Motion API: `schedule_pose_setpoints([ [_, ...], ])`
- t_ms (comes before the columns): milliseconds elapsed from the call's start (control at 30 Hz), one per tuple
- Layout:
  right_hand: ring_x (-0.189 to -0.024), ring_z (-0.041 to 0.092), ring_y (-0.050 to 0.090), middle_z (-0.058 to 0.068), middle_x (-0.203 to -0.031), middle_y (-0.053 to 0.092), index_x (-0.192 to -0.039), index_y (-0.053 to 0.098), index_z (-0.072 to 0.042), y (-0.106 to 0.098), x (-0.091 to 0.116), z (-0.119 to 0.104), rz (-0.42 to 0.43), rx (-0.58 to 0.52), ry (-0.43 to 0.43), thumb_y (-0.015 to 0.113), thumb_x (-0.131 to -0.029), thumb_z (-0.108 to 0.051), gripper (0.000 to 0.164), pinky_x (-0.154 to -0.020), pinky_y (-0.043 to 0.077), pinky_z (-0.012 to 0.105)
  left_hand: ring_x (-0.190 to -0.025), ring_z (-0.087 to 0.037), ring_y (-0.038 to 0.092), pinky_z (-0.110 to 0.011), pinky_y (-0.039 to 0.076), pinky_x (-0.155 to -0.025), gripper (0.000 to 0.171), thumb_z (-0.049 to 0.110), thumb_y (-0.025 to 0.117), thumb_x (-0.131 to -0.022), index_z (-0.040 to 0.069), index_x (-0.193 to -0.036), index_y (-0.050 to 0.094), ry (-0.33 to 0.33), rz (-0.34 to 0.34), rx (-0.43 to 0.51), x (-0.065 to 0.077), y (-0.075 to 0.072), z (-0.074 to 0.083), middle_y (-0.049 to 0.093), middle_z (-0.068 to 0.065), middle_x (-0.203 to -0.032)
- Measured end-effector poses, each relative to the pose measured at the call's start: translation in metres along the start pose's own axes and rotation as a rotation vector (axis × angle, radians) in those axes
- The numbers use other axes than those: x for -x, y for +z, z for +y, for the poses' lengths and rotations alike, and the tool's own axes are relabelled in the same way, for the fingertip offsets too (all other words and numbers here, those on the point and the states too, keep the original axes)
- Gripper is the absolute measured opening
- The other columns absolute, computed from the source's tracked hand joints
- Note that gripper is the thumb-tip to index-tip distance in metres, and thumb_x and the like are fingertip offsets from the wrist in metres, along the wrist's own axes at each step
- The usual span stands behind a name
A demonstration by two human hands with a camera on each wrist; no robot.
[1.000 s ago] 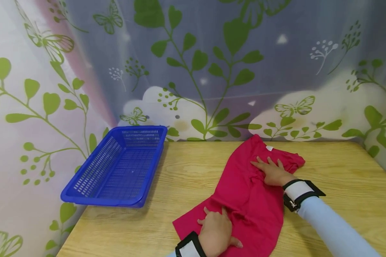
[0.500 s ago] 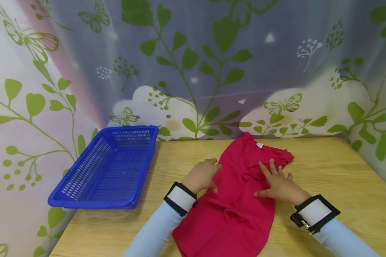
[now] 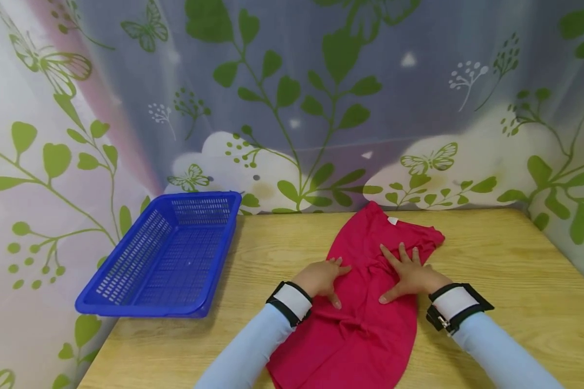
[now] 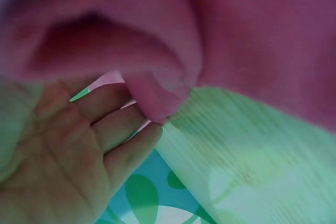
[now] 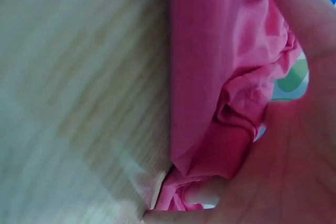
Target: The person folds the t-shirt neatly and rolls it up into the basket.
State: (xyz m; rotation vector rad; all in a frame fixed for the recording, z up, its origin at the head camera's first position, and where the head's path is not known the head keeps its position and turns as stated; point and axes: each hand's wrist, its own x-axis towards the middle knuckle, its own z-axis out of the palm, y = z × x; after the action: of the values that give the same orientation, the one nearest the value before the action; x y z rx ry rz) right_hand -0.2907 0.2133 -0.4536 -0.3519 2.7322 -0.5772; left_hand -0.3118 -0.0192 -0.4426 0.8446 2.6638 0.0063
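Right hand (image 3: 409,274) spread wide, fingers resting on the red garment (image 3: 340,351); left hand (image 3: 321,280) opposite, at the garment's left side, thumb well apart from loosely extended fingers, also touching fabric. Between both, bunched creases; at the far end, a white tag (image 3: 392,220). Beneath the garment, right of centre, a wooden table (image 3: 491,259). Well to the left, a blue basket (image 3: 143,311); along the far side, a leaf-patterned curtain (image 3: 292,108).
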Motion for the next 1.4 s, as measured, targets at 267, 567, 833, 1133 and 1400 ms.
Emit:
schedule_pose_setpoints([
  [267,-0.126,0.069,-0.008,0.042,-0.146,-0.004,-0.148,0.007,-0.005,-0.005,-0.008,-0.003,-0.059,-0.022,-0.01,0.083,-0.056,-0.052,0.128,-0.09,0.009,0.082,-0.13,-0.016,0.046,-0.027,0.043,-0.1,0.068,0.043,0.073,-0.075,0.022,-0.135,0.051,0.068,0.139,-0.089,0.019,0.003,-0.003,0.05,-0.005,-0.139],
  [567,-0.132,0.062,-0.01,0.035,-0.149,-0.013,-0.149,0.001,-0.014,0.001,-0.021,-0.017,-0.012,0.063,-0.001,0.087,-0.05,-0.049,0.136,-0.088,0.011,0.083,-0.145,-0.034,0.009,-0.043,0.026,-0.113,0.112,0.057,0.078,-0.058,0.036,-0.148,0.015,0.432,0.053,-0.131,0.104,0.027,0.004,0.012,-0.01,-0.157],
  [833,-0.126,0.07,0.003,0.038,-0.148,0.001,-0.149,0.017,-0.017,-0.007,-0.032,-0.029,-0.167,0.098,-0.007,0.088,-0.056,-0.032,0.117,-0.091,0.025,0.076,-0.147,-0.021,0.004,-0.034,0.019,-0.116,0.075,0.056,0.056,-0.083,0.042,-0.146,0.017,0.566,-0.099,-0.218,0.116,0.049,0.033,0.006,0.0,-0.159],
  [1133,-0.132,0.061,-0.01,0.029,-0.152,-0.009,-0.148,0.024,-0.021,-0.009,-0.054,-0.035,-0.285,0.026,-0.072,0.083,-0.062,-0.009,0.105,-0.102,0.024,0.068,-0.145,-0.024,0.012,-0.032,0.029,-0.111,0.07,0.061,0.047,-0.086,0.047,-0.144,0.01,0.388,-0.125,-0.203,0.097,0.06,0.072,0.009,-0.001,-0.158],
  [1400,-0.135,0.056,-0.014,0.025,-0.154,-0.01,-0.148,0.026,-0.024,-0.012,-0.078,-0.045,-0.311,0.024,-0.088,0.08,-0.063,-0.001,0.103,-0.106,0.016,0.067,-0.145,-0.022,0.014,-0.028,0.028,-0.111,0.059,0.063,0.029,-0.092,0.031,-0.141,0.038,0.408,0.165,-0.521,0.095,0.066,0.103,0.011,-0.008,-0.157],
])
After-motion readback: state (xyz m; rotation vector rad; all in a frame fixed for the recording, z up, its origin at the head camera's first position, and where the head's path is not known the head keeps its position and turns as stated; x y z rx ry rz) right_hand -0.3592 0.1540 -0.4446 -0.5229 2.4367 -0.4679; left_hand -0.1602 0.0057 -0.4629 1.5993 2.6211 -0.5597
